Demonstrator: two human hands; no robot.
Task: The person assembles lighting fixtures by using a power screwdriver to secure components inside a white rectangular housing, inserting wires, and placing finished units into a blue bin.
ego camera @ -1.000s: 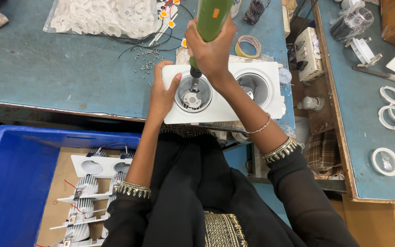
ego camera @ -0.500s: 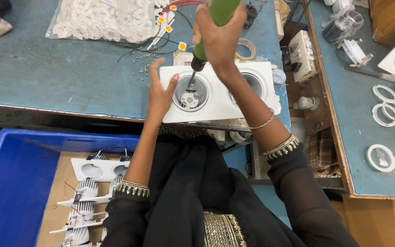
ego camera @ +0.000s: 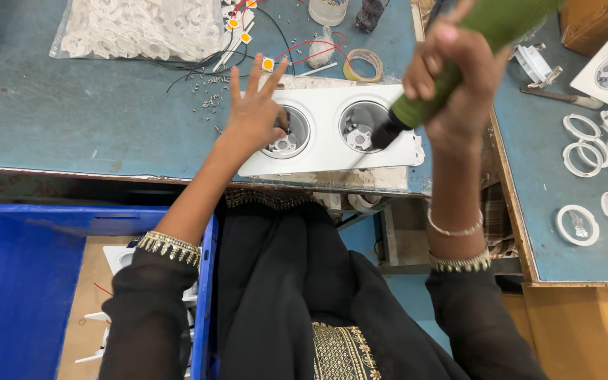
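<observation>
The white twin-opening lamp housing [ego camera: 328, 134] lay flat on the blue worktop [ego camera: 93, 119], its near edge at the worktop's front lip. The left hand [ego camera: 255, 116] rested on the housing's left end with its fingers [ego camera: 236, 83] spread wide, gripping nothing, the thumb reaching into the left round opening [ego camera: 286, 132]. The right hand [ego camera: 452, 77] had its fingers wrapped fully around the green-handled screwdriver [ego camera: 452, 67], whose dark tip stood at the edge of the right round opening [ego camera: 360, 127].

By the look of it, doing this well meant pressing the housing down firmly with the flat left palm so it would not slide toward the edge, and bringing the driver closer to upright before turning, since it leaned steeply to the right and a slanted tip could slip off a screw head. Whether the tip was seated on a screw could not be told.

Loose small screws [ego camera: 209, 95] lay scattered just behind the left hand, close enough to be brushed away. Wires with small yellow chips [ego camera: 248, 39] trailed near the housing's rear edge, beside a roll of tape [ego camera: 362, 65] and a bag of white parts [ego camera: 135, 28]. White rings [ego camera: 578, 224] lay on the adjoining worktop to the right, well apart. A blue crate [ego camera: 29, 281] stood below on the left.
</observation>
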